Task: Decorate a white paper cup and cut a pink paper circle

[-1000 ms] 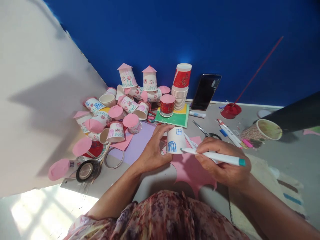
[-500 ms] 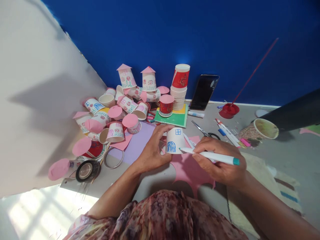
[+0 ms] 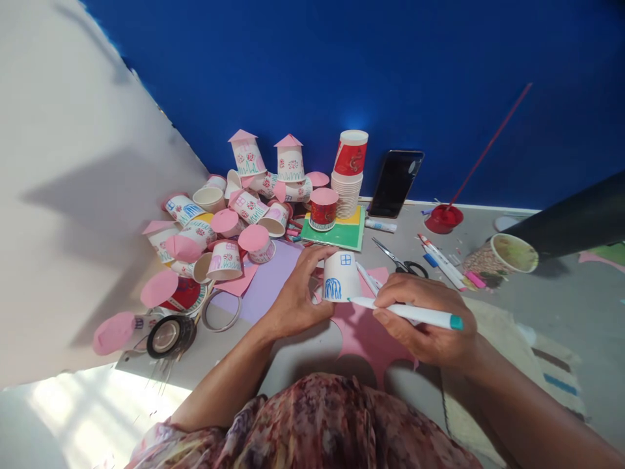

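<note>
My left hand [image 3: 303, 293] is closed around the left side of a white paper cup [image 3: 347, 281], held upside down. Blue drawings of a small window and an arched door show on the cup's side. In my right hand [image 3: 430, 316] is a white marker [image 3: 415, 313] with a green end, gripped like a pen. Its green tip touches or nearly touches the cup close to the lower rim, right of the door. Beneath both hands lies a pink paper sheet [image 3: 364, 339] with round cut-outs.
Several decorated cups with pink paper tops [image 3: 226, 259] crowd the left. Behind stand stacked cups [image 3: 347, 189] and a phone [image 3: 396, 182]. Scissors [image 3: 398, 257], markers [image 3: 442, 260], a red holder [image 3: 443, 219] and a patterned cup [image 3: 502, 254] lie rightward; tape rolls [image 3: 168, 335] sit at left.
The marker tip has moved slightly left and down along the cup's lower rim, with my right hand following. My left hand keeps its hold on the cup. The view has shifted a little.
</note>
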The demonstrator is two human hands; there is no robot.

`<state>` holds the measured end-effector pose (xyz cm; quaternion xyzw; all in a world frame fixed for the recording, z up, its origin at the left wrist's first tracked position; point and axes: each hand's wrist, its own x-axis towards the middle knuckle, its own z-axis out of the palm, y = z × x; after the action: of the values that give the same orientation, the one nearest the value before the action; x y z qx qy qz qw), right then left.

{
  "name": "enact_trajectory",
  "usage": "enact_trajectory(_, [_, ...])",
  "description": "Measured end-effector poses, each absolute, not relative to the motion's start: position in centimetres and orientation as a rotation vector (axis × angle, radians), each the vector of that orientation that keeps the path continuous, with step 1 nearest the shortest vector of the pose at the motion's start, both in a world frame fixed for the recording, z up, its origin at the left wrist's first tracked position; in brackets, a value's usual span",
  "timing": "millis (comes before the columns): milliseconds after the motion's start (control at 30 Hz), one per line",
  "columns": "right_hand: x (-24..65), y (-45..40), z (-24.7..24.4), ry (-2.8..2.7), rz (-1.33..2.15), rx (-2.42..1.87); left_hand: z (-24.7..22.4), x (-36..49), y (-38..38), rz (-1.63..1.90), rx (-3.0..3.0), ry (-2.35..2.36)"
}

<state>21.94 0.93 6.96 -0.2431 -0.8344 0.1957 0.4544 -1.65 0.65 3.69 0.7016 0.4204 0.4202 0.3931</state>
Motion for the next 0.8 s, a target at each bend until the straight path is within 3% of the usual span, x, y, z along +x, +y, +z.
enact_trajectory(800, [22.33,1.26,7.03,-2.078,0.516,-0.695,3.60,-1.37,0.60,1.049,1.868,1.055])
